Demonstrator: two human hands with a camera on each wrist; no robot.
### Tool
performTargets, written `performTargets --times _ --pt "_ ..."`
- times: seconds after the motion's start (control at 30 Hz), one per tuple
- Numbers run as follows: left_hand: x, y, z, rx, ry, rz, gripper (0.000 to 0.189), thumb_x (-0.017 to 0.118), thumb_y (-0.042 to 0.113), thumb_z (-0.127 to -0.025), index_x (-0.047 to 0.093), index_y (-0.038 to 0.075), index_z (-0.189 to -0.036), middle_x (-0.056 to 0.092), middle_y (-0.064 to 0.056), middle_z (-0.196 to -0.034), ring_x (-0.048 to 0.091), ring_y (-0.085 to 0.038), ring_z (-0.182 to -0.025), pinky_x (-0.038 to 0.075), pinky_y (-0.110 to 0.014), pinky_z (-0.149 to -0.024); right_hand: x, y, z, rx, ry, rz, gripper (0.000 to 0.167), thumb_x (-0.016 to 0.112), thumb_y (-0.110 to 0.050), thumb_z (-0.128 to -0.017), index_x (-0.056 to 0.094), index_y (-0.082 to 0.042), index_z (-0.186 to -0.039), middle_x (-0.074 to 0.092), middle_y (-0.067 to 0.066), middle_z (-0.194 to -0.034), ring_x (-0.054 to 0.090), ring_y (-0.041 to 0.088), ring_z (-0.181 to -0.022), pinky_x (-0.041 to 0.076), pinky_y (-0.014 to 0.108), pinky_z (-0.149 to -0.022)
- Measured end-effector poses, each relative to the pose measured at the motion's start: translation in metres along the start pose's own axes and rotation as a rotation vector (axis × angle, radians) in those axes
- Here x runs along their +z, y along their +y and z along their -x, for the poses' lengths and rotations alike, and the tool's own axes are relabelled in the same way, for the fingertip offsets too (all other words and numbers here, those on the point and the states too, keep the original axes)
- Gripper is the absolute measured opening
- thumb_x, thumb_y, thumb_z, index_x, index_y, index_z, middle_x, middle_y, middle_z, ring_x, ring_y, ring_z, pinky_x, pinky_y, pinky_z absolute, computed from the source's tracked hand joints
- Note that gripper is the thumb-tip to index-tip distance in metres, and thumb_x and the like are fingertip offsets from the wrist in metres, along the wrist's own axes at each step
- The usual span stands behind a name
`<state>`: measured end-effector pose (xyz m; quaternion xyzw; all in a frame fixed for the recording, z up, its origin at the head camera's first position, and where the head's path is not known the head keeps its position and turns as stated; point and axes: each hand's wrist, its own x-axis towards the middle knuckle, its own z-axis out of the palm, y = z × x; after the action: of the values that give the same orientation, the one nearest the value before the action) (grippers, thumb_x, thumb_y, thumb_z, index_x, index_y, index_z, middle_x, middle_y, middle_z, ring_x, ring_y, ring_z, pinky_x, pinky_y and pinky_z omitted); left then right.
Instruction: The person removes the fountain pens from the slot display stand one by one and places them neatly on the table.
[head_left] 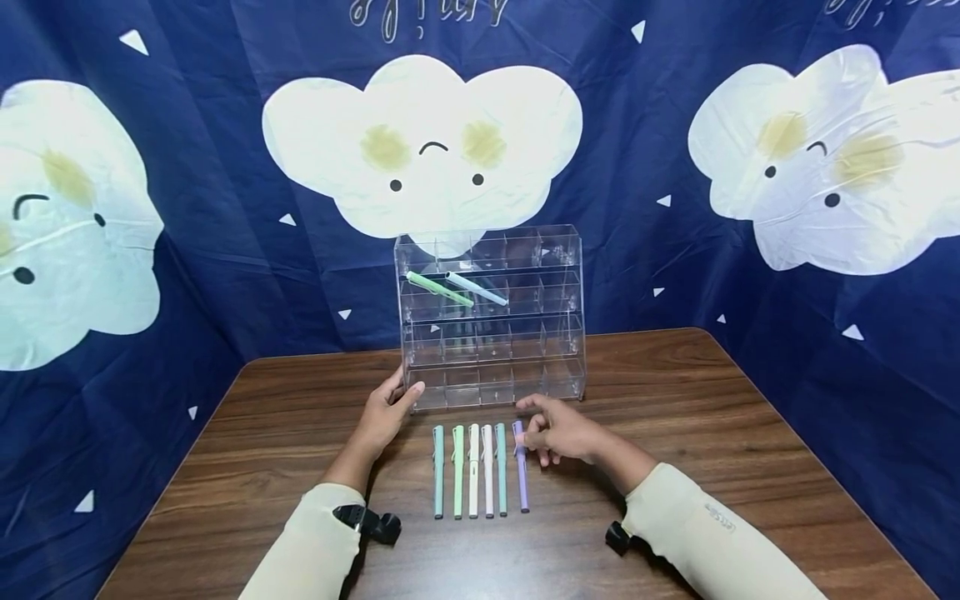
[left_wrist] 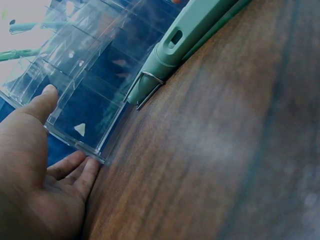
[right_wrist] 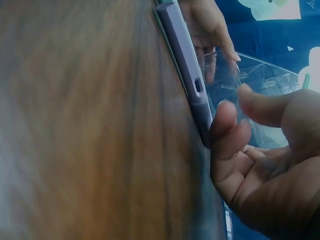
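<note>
A clear tiered rack [head_left: 495, 383] stands upright near the back of the table. At its lower left corner my left hand [head_left: 385, 417] holds the side, thumb toward the front and other fingers low by the base edge, as the left wrist view shows. Several capped pens lie in a row before it, among them a purple pen [head_left: 522, 475] at the right end. My right hand [head_left: 564, 429] is beside this purple pen, fingertips right at its upper part, with the pen still on the table; a finger points toward the rack. A green pen [head_left: 438, 288] and a light blue pen [head_left: 480, 289] lean across an upper tier.
In the row are also a teal pen [head_left: 438, 475], a green pen [head_left: 458, 475], a cream pen [head_left: 473, 483], a pale pink pen [head_left: 488, 475] and another teal pen [head_left: 502, 475]. A dark blue curtain [head_left: 630, 283] with clouds hangs behind the wooden table [head_left: 285, 433].
</note>
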<state>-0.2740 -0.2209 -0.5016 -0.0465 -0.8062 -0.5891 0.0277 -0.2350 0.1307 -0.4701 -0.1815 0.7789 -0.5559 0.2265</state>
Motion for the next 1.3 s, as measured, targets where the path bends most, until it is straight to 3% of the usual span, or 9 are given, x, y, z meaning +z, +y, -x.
performTargets --times 0.2,0.6,0.9,1.07,1.3 --pt "0.001 0.0 -0.001 -0.001 -0.006 -0.004 0.075 0.068 0.045 -0.109 0.032 0.028 -0.173 0.048 -0.022 -0.169 0.051 -0.041 -0.154 0.049 -0.054 -0.117 -0.008 -0.01 0.003 -0.028 -0.011 0.067 0.063 0.072 -0.003 -0.102 0.042 0.009 -0.156 0.072 0.025 -0.091 0.061 0.014 -0.058 0.046 0.024 -0.051" --pt "0.001 -0.002 -0.002 0.002 0.0 -0.002 0.074 0.068 0.042 -0.11 0.032 0.028 -0.173 0.05 -0.024 -0.167 0.052 -0.041 -0.153 0.052 -0.049 -0.114 -0.025 -0.041 0.005 -0.086 0.004 0.199 0.051 0.074 -0.008 -0.104 0.052 0.012 -0.146 0.069 0.031 -0.09 0.063 0.015 -0.056 0.049 0.027 -0.051" --pt "-0.001 0.0 0.0 -0.006 -0.01 -0.002 0.074 0.067 0.044 -0.11 0.032 0.029 -0.173 0.046 -0.023 -0.17 0.051 -0.041 -0.154 0.05 -0.052 -0.116 -0.041 -0.071 0.004 -0.088 0.034 0.241 0.052 0.078 -0.011 -0.101 0.056 0.01 -0.143 0.066 0.005 -0.084 0.064 0.015 -0.057 0.049 0.027 -0.051" --pt "0.0 0.001 0.0 -0.003 -0.013 -0.003 0.075 0.067 0.047 -0.109 0.032 0.03 -0.173 0.046 -0.022 -0.17 0.052 -0.04 -0.153 0.05 -0.051 -0.116 -0.05 -0.088 0.004 -0.088 0.068 0.249 0.048 0.079 -0.009 -0.101 0.059 0.005 -0.142 0.067 0.007 -0.086 0.065 0.016 -0.058 0.05 0.028 -0.052" --pt "0.0 0.001 0.0 -0.005 -0.012 0.003 0.073 0.067 0.044 -0.11 0.033 0.03 -0.173 0.052 -0.024 -0.166 0.056 -0.04 -0.149 0.055 -0.044 -0.108 -0.06 -0.103 0.005 -0.121 0.109 0.265 0.046 0.078 -0.008 -0.101 0.059 0.007 -0.14 0.066 0.006 -0.084 0.063 0.018 -0.061 0.054 0.03 -0.056"
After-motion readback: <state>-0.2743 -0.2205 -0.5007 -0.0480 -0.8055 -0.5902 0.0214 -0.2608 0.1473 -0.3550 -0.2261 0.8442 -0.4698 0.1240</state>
